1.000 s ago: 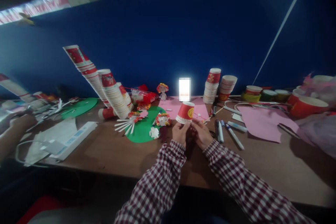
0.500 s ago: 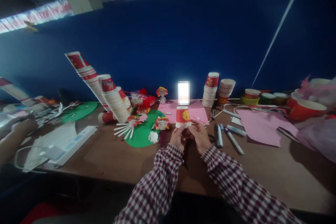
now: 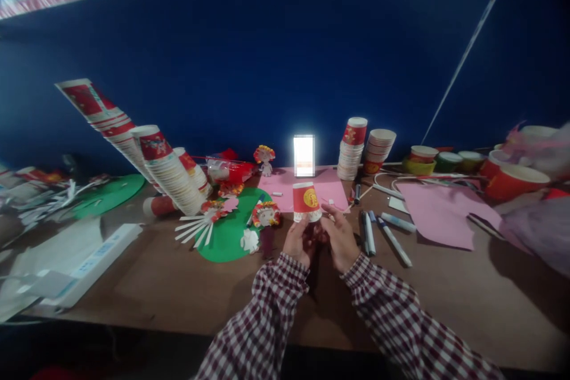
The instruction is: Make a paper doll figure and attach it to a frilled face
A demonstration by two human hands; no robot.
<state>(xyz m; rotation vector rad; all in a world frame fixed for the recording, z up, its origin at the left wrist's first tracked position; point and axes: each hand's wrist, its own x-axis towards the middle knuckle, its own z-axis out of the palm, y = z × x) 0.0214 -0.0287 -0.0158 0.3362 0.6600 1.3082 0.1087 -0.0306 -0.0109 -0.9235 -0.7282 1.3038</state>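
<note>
A red paper cup point(image 3: 306, 200) with a gold emblem and a white lower edge is held upside down above the table, in front of a pink sheet point(image 3: 329, 183). My left hand point(image 3: 297, 241) grips its lower left edge, thumb against the side. On the lower right edge, my right hand point(image 3: 339, 236) is closed with its fingertips on the cup. The fingers beneath the cup are partly hidden. To the left, a green paper shape point(image 3: 218, 252) carries a paper figure with a red and yellow headdress point(image 3: 266, 214) and a small white cutout point(image 3: 250, 241).
Tall cup stacks point(image 3: 167, 172) lean at the left, near a white power strip point(image 3: 95, 261). A bright phone-like screen point(image 3: 304, 155) stands at the back. Shorter cup stacks point(image 3: 350, 157), several markers point(image 3: 394, 241) and another pink sheet point(image 3: 439, 214) lie on the right.
The view has turned slightly right and down, so the table things sit further left. The other person's hand at the far left has left the picture. Both my hands keep holding the cup.
</note>
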